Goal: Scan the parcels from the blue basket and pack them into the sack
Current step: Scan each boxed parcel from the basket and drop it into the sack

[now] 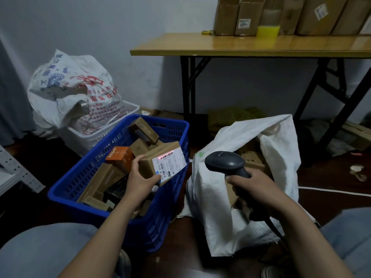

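My left hand holds a brown cardboard parcel above the blue basket; its white shipping label faces up, and a red scan line lies across the barcode. My right hand grips a dark grey barcode scanner, its head aimed left at the label. The basket holds several more boxes, among them an orange one. The white woven sack stands open to the right of the basket, behind the scanner, with cardboard parcels showing inside.
A full printed white sack sits in a white basket behind the blue one. A wooden folding table with stacked cartons stands at the back right. My knees fill the bottom corners. A grey metal shelf edge is at the left.
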